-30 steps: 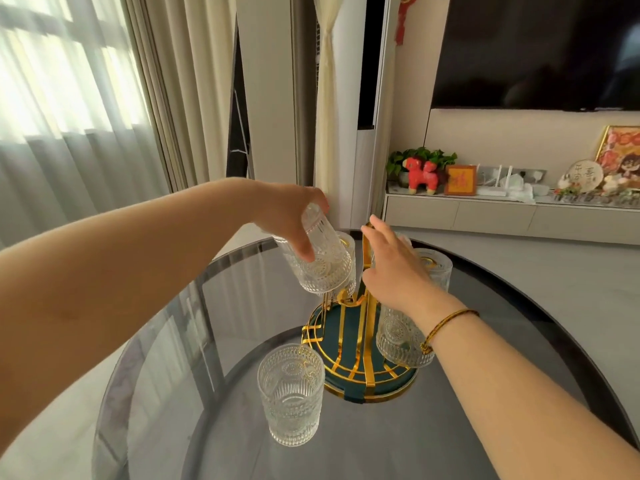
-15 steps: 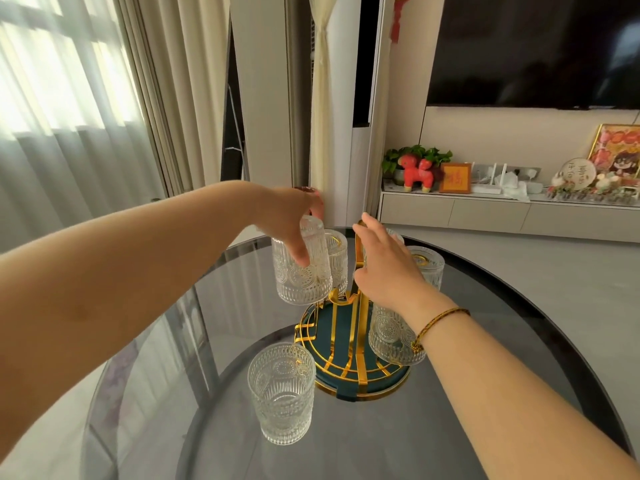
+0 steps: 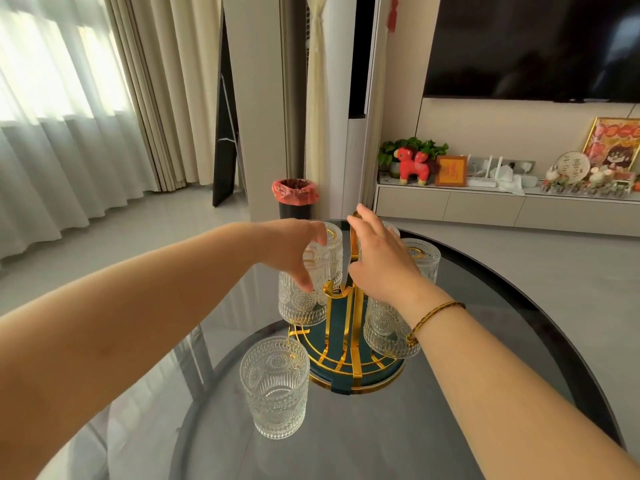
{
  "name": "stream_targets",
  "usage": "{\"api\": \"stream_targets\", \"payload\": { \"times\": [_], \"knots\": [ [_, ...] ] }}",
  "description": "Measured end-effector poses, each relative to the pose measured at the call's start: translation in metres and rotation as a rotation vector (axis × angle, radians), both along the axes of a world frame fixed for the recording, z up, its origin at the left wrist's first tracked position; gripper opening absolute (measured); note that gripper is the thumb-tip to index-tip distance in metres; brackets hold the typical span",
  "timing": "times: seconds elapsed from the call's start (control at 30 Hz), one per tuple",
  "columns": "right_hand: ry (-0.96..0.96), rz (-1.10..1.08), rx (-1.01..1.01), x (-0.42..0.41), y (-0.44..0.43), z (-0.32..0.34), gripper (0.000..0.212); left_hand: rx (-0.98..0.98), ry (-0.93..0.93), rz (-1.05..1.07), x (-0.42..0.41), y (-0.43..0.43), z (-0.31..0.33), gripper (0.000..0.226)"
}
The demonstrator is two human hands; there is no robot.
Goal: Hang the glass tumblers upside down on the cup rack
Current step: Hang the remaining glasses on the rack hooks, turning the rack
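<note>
- Change: the tumbler (image 3: 303, 294) that was tilted in the left hand (image 3: 294, 251) a second ago now hangs mouth-down on the cup rack (image 3: 349, 341), at its 10 o'clock arm.
- Left hand: fingers spread and loosened over that glass, thumb touching its side; looks like release, not a firm grip.
- Right hand (image 3: 382, 261): open, steadying the rack's centre post.
- Left to do: one upright tumbler (image 3: 275, 388) on the glass table (image 3: 450, 427), at the rack's 7 o'clock.
</note>
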State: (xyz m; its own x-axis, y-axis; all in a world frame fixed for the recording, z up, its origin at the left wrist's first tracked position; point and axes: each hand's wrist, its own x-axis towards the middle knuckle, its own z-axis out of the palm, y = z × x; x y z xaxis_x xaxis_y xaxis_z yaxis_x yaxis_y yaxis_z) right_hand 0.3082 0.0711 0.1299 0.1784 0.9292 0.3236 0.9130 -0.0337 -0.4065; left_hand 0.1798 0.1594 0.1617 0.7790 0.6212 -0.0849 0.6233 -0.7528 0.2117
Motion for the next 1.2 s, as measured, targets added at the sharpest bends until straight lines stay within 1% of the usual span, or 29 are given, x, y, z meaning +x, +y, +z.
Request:
{"api": "stream_targets", "payload": {
  "times": [0.33,0.53,0.8,0.9,1.07,1.2],
  "knots": [
    [-0.01,0.009,-0.001,-0.001,-0.002,0.001,0.07,0.02,-0.033,0.022,-0.011,0.0,-0.002,0.072],
    [-0.011,0.008,-0.007,-0.001,-0.002,0.001,0.07,0.018,-0.038,0.029,-0.013,0.001,-0.005,0.072],
    [-0.005,-0.004,-0.015,-0.001,-0.002,0.002,0.069,0.029,-0.113,0.043,-0.018,-0.001,-0.008,0.068],
    [-0.001,-0.007,-0.018,-0.002,-0.002,0.003,0.069,0.014,-0.206,0.055,-0.022,-0.004,-0.003,0.061],
    [0.007,-0.011,-0.031,-0.004,-0.004,0.004,0.07,0.028,-0.412,0.061,-0.042,-0.021,0.003,0.038],
    [-0.005,-0.021,-0.041,-0.006,-0.007,0.006,0.07,-0.107,-0.668,0.135,-0.073,-0.042,-0.001,0.013]
  ]
}}
